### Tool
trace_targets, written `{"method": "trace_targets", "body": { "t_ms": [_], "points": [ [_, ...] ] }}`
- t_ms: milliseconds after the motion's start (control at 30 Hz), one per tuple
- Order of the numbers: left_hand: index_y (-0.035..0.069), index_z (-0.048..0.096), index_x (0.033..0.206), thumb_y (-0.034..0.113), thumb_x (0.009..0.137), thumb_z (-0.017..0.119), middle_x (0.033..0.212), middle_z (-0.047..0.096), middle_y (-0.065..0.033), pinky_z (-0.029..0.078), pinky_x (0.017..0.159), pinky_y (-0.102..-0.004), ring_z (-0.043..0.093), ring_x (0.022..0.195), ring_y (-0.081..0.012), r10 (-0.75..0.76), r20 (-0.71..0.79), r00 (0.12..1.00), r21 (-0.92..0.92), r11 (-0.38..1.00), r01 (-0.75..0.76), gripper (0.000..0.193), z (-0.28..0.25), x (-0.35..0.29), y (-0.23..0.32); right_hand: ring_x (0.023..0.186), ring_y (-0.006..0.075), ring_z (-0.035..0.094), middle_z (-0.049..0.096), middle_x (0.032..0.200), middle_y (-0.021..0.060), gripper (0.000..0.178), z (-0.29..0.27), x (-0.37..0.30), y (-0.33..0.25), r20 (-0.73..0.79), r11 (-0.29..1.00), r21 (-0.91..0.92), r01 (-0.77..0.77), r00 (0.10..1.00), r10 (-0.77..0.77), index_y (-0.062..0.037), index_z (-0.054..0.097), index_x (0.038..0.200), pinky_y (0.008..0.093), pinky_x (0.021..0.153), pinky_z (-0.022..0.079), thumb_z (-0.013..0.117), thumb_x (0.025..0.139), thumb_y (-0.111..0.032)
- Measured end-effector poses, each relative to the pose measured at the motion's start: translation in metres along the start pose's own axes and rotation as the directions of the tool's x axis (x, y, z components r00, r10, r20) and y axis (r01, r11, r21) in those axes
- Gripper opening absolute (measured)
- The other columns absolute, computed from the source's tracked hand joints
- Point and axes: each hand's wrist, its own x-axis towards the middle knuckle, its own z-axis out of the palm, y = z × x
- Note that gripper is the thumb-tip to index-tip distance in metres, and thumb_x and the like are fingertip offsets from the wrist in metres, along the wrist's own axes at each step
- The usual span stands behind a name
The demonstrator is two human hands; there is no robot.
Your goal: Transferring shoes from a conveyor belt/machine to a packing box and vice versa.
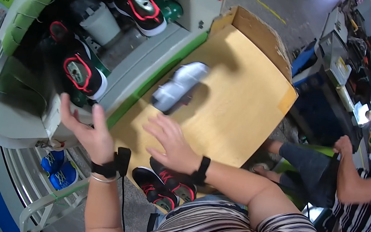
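My left hand (pixel 89 135) is raised with fingers spread, near a black shoe with red trim and a white sole (pixel 77 73) seated in the machine. Nothing is in that hand. My right hand (pixel 171 143) is over the table, fingers apart and holding nothing. Just beyond its fingertips is a blurred, pale grey shoe-shaped thing (pixel 182 85) with a dark end, its shadow falling on the wooden tabletop (pixel 244 94). I cannot tell whether it touches the table. Another black-and-red shoe (pixel 145 11) sits farther back in the machine.
The green-and-grey machine (pixel 156 54) borders the table on the left. Cardboard (pixel 263 40) edges its far side. Black-and-red shoes (pixel 158 188) lie close to my body. Blue shoes (pixel 58 173) rest on a metal rack (pixel 39 199). Another person (pixel 360 191) sits at right.
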Motion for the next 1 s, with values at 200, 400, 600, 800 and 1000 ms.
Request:
{"method": "trace_targets", "body": {
  "t_ms": [200, 400, 600, 800, 1000],
  "points": [
    [-0.002, 0.042, 0.138, 0.024, 0.091, 0.063, 0.139, 0.043, -0.0235, 0.031, 0.11, -0.0448, 0.04, 0.131, -0.0379, -0.056, 0.588, 0.807, 0.031, 0.998, 0.046, 0.057, 0.075, -0.052, -0.061, 0.133, 0.04, 0.04, 0.042, 0.143, 0.0232, 0.065, 0.004, -0.14, 0.022, 0.469, 0.922, 0.22, -0.319, 0.863, 0.187, -0.0037, 0.044, 0.14, 0.0447, 0.109, 0.035, 0.058, 0.092, -0.046],
    [-0.002, 0.034, 0.144, 0.045, 0.081, 0.074, 0.134, 0.045, -0.0298, 0.036, 0.108, -0.0456, 0.045, 0.126, -0.0427, -0.22, 0.742, 0.633, 0.132, 0.974, 0.184, 0.088, 0.158, -0.09, -0.087, 0.103, 0.034, 0.062, 0.062, 0.115, 0.0211, 0.047, -0.04, -0.15, 0.037, 0.314, 0.818, 0.135, -0.559, 0.807, 0.5, -0.0005, 0.056, 0.126, 0.0411, 0.089, 0.05, 0.061, 0.091, -0.032],
    [0.001, 0.023, 0.148, 0.02, 0.065, 0.087, 0.131, 0.052, -0.0225, 0.044, 0.101, -0.0397, 0.056, 0.118, -0.0339, -0.133, 0.817, 0.562, 0.034, 0.983, 0.182, 0.106, 0.18, -0.123, -0.049, 0.103, 0.0324, 0.063, 0.063, 0.112, 0.0201, 0.045, -0.043, -0.191, 0.029, 0.215, 0.76, 0.142, -0.634, 0.769, 0.602, -0.0003, 0.057, 0.125, 0.0397, 0.09, 0.05, 0.063, 0.089, -0.026],
    [0.006, 0.044, 0.137, 0.031, 0.087, 0.072, 0.118, 0.064, -0.0115, 0.05, 0.092, -0.0377, 0.064, 0.106, -0.0225, -0.33, 0.933, 0.142, -0.023, 0.338, 0.941, 0.063, 0.114, -0.107, -0.077, 0.109, 0.0348, 0.06, 0.056, 0.123, 0.0229, 0.057, -0.037, -0.186, 0.012, 0.394, 0.807, 0.186, -0.56, 0.795, 0.46, 0.0001, 0.051, 0.131, 0.0383, 0.094, 0.048, 0.067, 0.089, -0.034],
    [0.008, 0.014, 0.152, 0.028, 0.097, 0.06, 0.144, 0.042, -0.0191, 0.04, 0.107, -0.0453, 0.048, 0.129, -0.0291, -0.138, 0.989, 0.046, -0.023, 0.159, 0.987, 0.074, 0.032, -0.15, -0.026, 0.131, 0.0315, 0.044, 0.041, 0.144, 0.0201, 0.092, -0.035, -0.126, 0.011, 0.094, 0.536, 0.697, -0.476, 0.802, 0.589, -0.0071, 0.01, 0.154, 0.0405, 0.109, 0.036, 0.072, 0.089, -0.025]
  ]
}}
